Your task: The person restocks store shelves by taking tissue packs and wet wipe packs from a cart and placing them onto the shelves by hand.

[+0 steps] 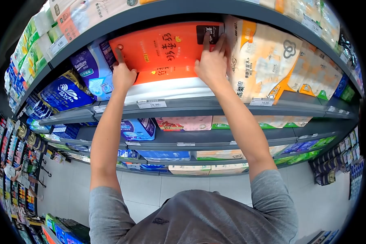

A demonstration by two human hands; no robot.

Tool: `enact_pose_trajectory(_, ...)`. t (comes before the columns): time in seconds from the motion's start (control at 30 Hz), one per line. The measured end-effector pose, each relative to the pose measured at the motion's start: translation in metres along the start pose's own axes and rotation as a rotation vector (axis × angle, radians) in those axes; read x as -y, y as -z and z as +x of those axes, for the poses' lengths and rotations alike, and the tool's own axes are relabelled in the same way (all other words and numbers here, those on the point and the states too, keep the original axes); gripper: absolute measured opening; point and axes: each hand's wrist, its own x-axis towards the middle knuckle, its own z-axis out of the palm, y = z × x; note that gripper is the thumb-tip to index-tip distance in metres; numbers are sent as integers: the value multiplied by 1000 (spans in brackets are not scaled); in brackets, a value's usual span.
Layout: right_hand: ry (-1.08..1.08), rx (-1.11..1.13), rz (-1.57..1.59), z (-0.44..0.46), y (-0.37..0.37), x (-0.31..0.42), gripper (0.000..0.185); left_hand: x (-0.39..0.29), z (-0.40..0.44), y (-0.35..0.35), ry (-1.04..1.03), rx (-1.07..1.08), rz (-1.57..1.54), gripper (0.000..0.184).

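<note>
A large orange-red pack of tissues [158,51] with a white lower side sits on the upper shelf in front of me. At its left end is my left hand [124,76], its index finger stretched up on the orange face and its thumb out to the side. My right hand [212,65] lies against the right end of the same pack, fingers extended up by the dark label and thumb apart. Both hands touch the wrapping. Right beside it stands a cream and orange tissue pack [261,59]. Purple and blue packs [94,67] lean on the left side.
A grey shelf edge [191,106] with price tags [151,104] runs below the pack. Another shelf edge [183,9] curves above it. Lower shelves hold more packs, including a pink one [185,123]. To the far left, a person [10,173] is near a cart [30,164].
</note>
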Motion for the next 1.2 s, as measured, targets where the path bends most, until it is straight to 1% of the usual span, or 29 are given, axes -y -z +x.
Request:
enact_pose_trajectory(0.03, -5, 2, -6, -3, 5, -2, 72, 3, -1, 2, -5, 6, -4, 103)
enact_pose_trajectory(0.1, -14, 109, 134, -8, 17, -8, 72, 13, -2, 10, -39, 125, -87, 100)
enact_pose_trajectory(0.13, -79, 289, 275, -14, 37, -9, 66, 34, 1, -2, -61, 139, -183, 86)
enact_pose_trajectory(0.17, -81, 284, 276, -32, 39, -12, 66, 34, -6, 3, -65, 137, -183, 86)
enact_pose_trajectory(0.23, -20, 20, 273, -61, 34, -16, 63, 35, -34, 10, -58, -15, -98, 68)
enact_pose_trajectory(0.27, -19, 23, 273, -66, 33, -15, 63, 29, -43, 14, -23, -61, -125, 52)
enact_pose_trajectory(0.3, -42, 17, 241, -72, 31, -12, 64, 29, -44, 12, -19, -51, -122, 52)
enact_pose_trajectory(0.37, -70, 26, 210, -81, 30, -4, 65, 30, -42, 9, 163, 67, -336, 45)
enact_pose_trajectory(0.4, -109, 11, 212, -78, 27, -2, 65, 30, -42, 8, 171, 59, -343, 40)
enact_pose_trajectory(0.47, -189, -20, 257, -76, 24, 2, 62, 34, -41, 3, 158, 71, -354, 41)
enact_pose_trajectory(0.57, -245, -47, 302, -80, 33, 9, 56, 44, -36, -5, 144, 77, -393, 41)
enact_pose_trajectory(0.63, -244, -55, 314, -89, 46, 15, 55, 48, -34, -7, 144, 93, -417, 41)
enact_pose_trajectory(0.7, -246, -54, 323, -95, 53, 12, 53, 46, -32, -5, 145, 53, -416, 42)
enact_pose_trajectory(0.73, -205, -66, 320, -98, 54, 8, 52, 41, -31, 0, 172, 88, -318, 49)
enact_pose_trajectory(0.77, -163, -76, 319, -101, 55, 4, 52, 39, -28, 1, 176, 102, -318, 49)
enact_pose_trajectory(0.83, -144, -70, 305, -102, 57, -2, 51, 34, -20, 5, 193, 142, -118, 57)
enact_pose_trajectory(0.87, -116, -76, 300, -99, 57, -4, 50, 33, -15, 8, 210, 196, -84, 62)
enact_pose_trajectory(0.97, -81, -46, 352, -76, 54, -11, 49, 20, -8, 13, 256, 192, 4, 64)
enact_pose_trajectory(1.03, -75, -29, 346, -62, 50, -13, 50, 12, -9, 15, 276, 151, 2, 63)
enact_pose_trajectory(1.1, -143, 138, 272, -49, 49, -13, 59, 10, -7, 14, 287, 154, -29, 64)
enact_pose_trajectory(1.13, -139, 138, 283, -42, 49, -13, 59, 12, -6, 11, 291, 147, -22, 64)
enact_pose_trajectory(1.2, -192, 298, 281, -33, 46, -14, 70, 25, -6, 2, 230, 113, -139, 61)
